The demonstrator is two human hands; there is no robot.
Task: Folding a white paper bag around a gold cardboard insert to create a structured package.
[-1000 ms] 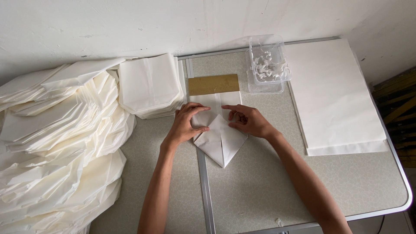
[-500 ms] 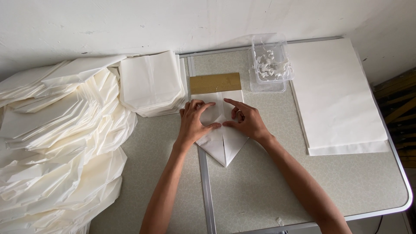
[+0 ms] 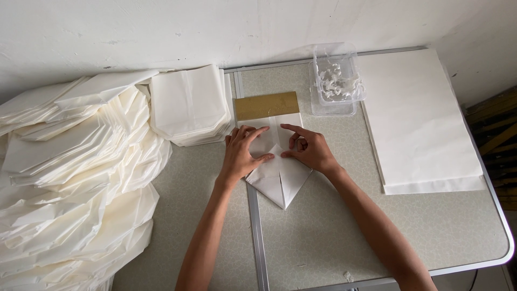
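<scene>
Surface: a grey speckled table (image 3: 334, 237) with a metal rim and a metal seam running down its middle, pushed against a white wall (image 3: 215, 27).
Work piece: a white paper sheet (image 3: 280, 178) folded to a point toward the person, lying across the seam, just below a gold card strip (image 3: 266, 105).
Left hand (image 3: 239, 153): flat, fingers spread, pressing the paper down.
Right hand (image 3: 309, 151): fingers bent, fingertips pinning the fold; grips nothing.
Container: a clear plastic tub (image 3: 335, 81) by the wall, holding small white bits, too small to tell apart.
Stacks: folded white bags (image 3: 188, 105) left of the strip; flat white sheets (image 3: 420, 118) at right.
Cut off: a heap of white paper (image 3: 70, 183) runs past the left edge.
</scene>
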